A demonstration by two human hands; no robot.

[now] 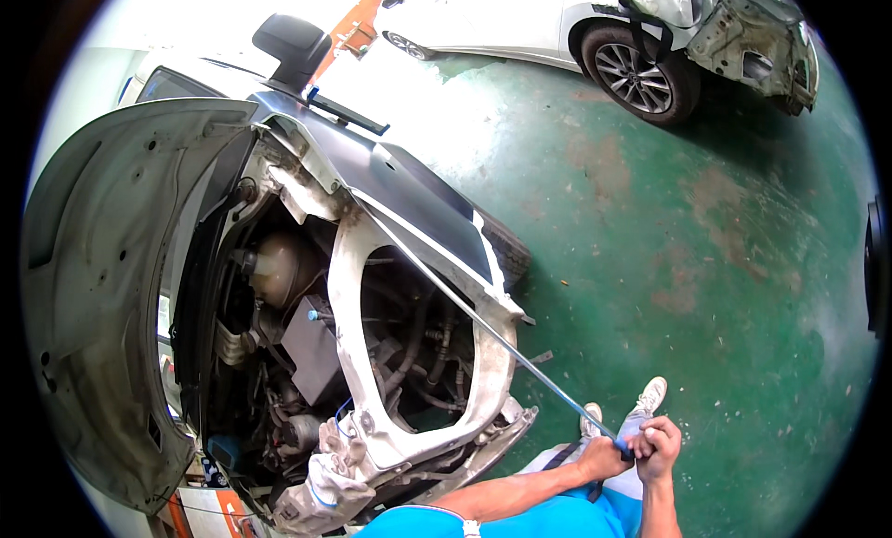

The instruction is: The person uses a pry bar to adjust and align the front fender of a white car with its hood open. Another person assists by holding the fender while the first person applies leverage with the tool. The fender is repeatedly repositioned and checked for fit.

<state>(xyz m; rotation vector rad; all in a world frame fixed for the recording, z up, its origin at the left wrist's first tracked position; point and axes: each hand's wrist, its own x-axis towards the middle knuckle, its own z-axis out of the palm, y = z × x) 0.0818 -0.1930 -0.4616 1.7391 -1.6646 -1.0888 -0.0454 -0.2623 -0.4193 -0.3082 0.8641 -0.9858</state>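
Note:
My left hand [599, 458] and my right hand [658, 443], low at right of centre, are both closed on the blue handle end of a long metal rod [483, 322]. The rod slants up-left across the car's open engine bay, along a pale body panel with a large oval opening [344, 287]; its far end reaches the upper corner near the fender [418, 194]. Whether that end touches metal I cannot tell. Under the panel lie hoses, a grey box [309, 357] and a translucent tank [283, 264].
The raised hood [102, 287] fills the left side. A white car [492, 18] with a damaged end stands at the top right on the green floor [706, 334]. A side mirror [288, 45] juts up. My feet [650, 394] are beside the bumper area.

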